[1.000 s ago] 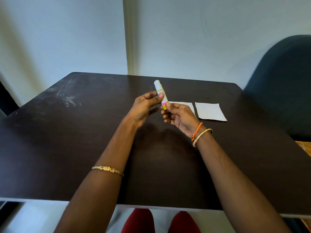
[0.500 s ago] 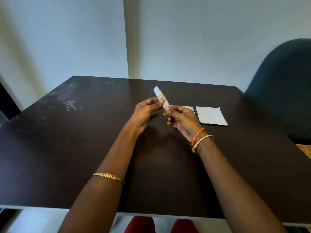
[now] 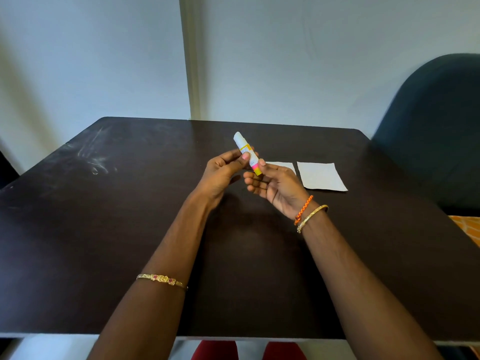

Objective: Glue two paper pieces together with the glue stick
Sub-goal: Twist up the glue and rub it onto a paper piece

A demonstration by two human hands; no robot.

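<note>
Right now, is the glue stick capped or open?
Capped: the white cap covers the top of the glue stick, held in both hands.

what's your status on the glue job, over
Both hands on the glue stick: left hand pinches mid-barrel, right hand the base. Cap still on. Two paper pieces flat on table, unglued. Nothing in the way.

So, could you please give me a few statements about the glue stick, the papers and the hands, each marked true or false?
1. Both hands hold the glue stick. True.
2. The cap is off. False: the white cap is still on.
3. Two papers lie on the table. True: one paper is in full view, the other partly behind the right hand.
4. The left hand presses on a paper. False: its fingers pinch the stick.
5. The papers are stacked. False: side by side.
</note>
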